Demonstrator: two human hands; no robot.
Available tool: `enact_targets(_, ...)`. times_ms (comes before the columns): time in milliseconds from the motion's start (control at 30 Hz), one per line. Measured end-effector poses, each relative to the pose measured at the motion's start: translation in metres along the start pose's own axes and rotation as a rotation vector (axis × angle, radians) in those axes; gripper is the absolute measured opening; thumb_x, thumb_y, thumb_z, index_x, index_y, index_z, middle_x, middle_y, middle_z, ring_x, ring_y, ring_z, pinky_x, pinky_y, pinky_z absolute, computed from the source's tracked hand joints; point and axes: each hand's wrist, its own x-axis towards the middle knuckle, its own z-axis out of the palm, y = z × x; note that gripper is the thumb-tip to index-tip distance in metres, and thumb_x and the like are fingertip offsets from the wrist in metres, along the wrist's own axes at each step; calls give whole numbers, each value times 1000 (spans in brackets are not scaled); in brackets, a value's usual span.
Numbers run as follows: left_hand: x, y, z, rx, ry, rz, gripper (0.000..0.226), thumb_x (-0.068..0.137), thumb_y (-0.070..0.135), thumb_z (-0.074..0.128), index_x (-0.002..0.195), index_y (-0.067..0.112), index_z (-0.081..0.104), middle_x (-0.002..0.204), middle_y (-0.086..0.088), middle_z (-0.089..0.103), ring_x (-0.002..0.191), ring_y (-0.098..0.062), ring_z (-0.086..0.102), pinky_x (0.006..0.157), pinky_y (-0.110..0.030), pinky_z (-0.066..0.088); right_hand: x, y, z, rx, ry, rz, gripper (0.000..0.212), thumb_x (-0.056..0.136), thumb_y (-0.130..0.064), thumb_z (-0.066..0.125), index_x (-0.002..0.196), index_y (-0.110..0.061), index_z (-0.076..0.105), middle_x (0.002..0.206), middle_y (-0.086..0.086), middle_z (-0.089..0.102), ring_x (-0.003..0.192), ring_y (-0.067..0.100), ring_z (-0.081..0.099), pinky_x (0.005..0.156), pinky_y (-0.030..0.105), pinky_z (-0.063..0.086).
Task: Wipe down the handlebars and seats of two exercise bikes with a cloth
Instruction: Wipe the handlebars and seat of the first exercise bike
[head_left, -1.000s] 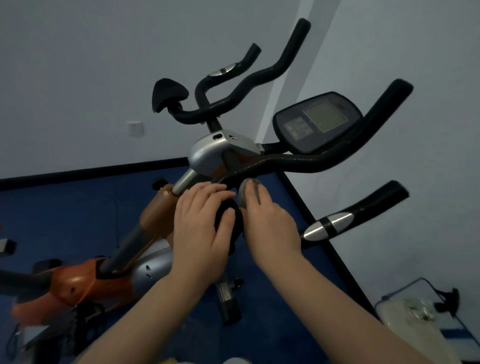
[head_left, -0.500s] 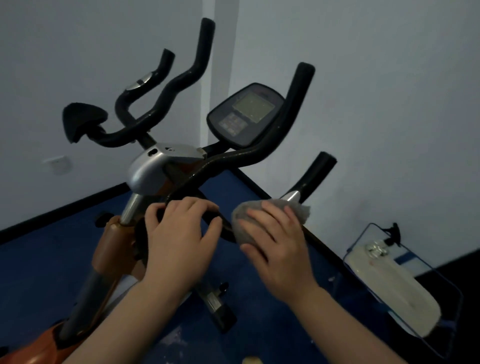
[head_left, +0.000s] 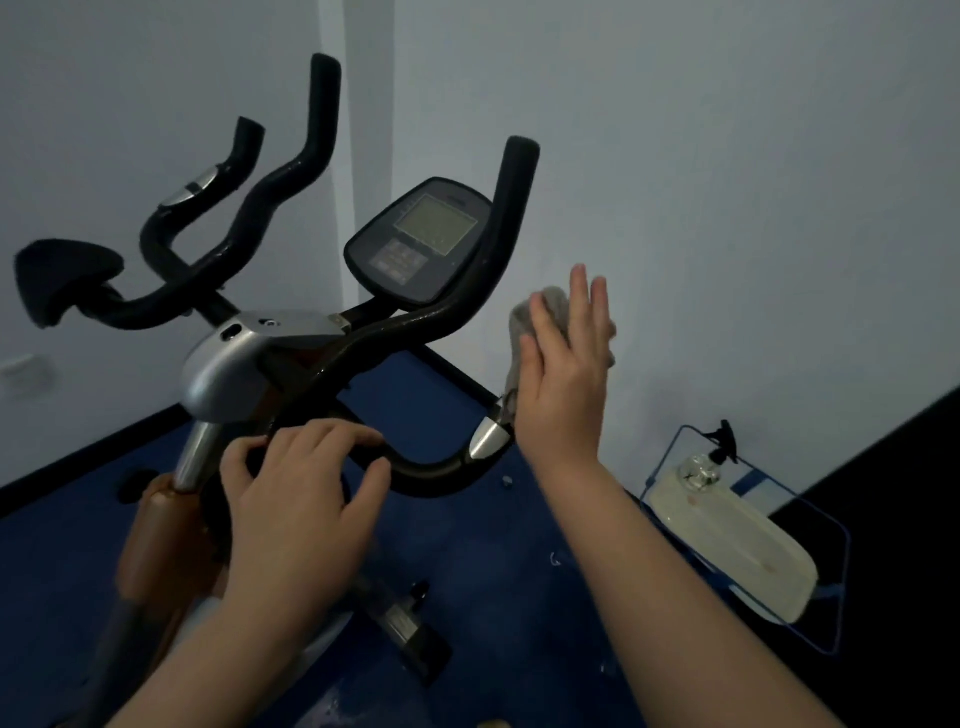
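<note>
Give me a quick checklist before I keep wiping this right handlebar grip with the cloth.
1. Cloth on the grip under the right hand: ok, flat fingers press it there.
2. Left hand steadying the bike: ok, it grips the lower handlebar loop.
3. Silver sensor below the cloth wiped: cannot tell.
4. Console clear of the cloth: ok, apart.
5. Tall right bar wiped: cannot tell.
6. Seat in view: not ok, none visible.

White device (head_left: 727, 545) in blue frame, rt on floor (head_left: 493, 571).
</note>
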Motion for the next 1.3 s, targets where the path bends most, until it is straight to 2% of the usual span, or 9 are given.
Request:
enact_targets(200, 0, 2, 0, -15, 25, -20, 12, 86, 38, 55, 96, 39, 60, 101, 21, 57, 111, -8, 53, 103, -37, 14, -12, 25, -11, -115, -1, -207, 38, 100, -20, 40, 134, -7, 52, 151, 12, 34, 144, 24, 19, 116, 42, 25)
enact_targets(300, 0, 1, 1, -13, 27, -26, 13, 86, 39, 54, 97, 38, 61, 103, 21, 59, 110, -8, 54, 104, -37, 14, 10, 34, -18, -118, -1, -276, 36, 98, -17, 48, 131, -7, 55, 145, 15, 44, 138, 27, 35, 112, 32, 32)
enact_targets(533, 1, 4, 1, 10, 38, -77, 11, 87, 34, 57, 97, 36, 62, 103, 19, 57, 110, -9, 53, 105, -37, 16, -18, -11, -3, 592, 169, 415, 41, 100, -25, 40, 140, -34, 35, 145, -7, 43, 127, 0, 44, 97, 6, 39)
enact_targets(700, 1, 7, 1, 43, 36, -108, 11, 88, 31, 58, 97, 34, 63, 103, 17, 57, 106, -12, 54, 105, -39, 18, 5, 0, -8, 953, 125, 735, 30, 100, -32, 37, 128, -30, 49, 121, -7, 61, 102, 1, 61, 82, 18, 49)
enact_targets(867, 2, 7, 5, 71, 74, -118, 10, 88, 30, 57, 96, 33, 63, 101, 16, 59, 104, -11, 54, 103, -39, 21, -28, -8, 0, 978, 38, 814, 28, 99, -39, 37, 123, -32, 49, 114, -6, 64, 103, 11, 62, 87, 24, 52)
enact_targets(933, 2, 5, 6, 63, 84, -110, 11, 89, 34, 54, 95, 33, 63, 100, 17, 58, 102, -8, 51, 103, -38, 21, -45, -12, 1, 1041, -54, 894, 33, 99, -42, 37, 129, -32, 44, 121, 1, 62, 108, 17, 61, 97, 39, 49)
enact_targets(1000, 2, 5, 6, 52, 93, -106, 17, 86, 38, 49, 94, 33, 63, 99, 17, 57, 99, -3, 47, 104, -38, 20, -36, -8, 1, 1201, -90, 962, 35, 98, -44, 38, 129, -29, 44, 114, 13, 66, 98, 26, 66, 91, 50, 52)
enact_targets(1167, 0, 4, 7, 41, 99, -85, 12, 88, 32, 52, 94, 33, 63, 102, 17, 59, 105, -6, 50, 103, -32, 17, -33, -26, 9, 1228, 38, 945, 33, 97, -47, 40, 123, -26, 44, 89, 19, 69, 65, 25, 65, 57, 34, 54)
enact_targets(1300, -1, 0, 6, 1, 90, -35, 16, 86, 38, 46, 93, 37, 60, 100, 20, 57, 97, 3, 42, 97, -23, 12, -56, -43, 14, 1136, 37, 995, 26, 95, -49, 41, 117, -35, 42, 90, 14, 70, 65, 20, 65, 54, 29, 53)
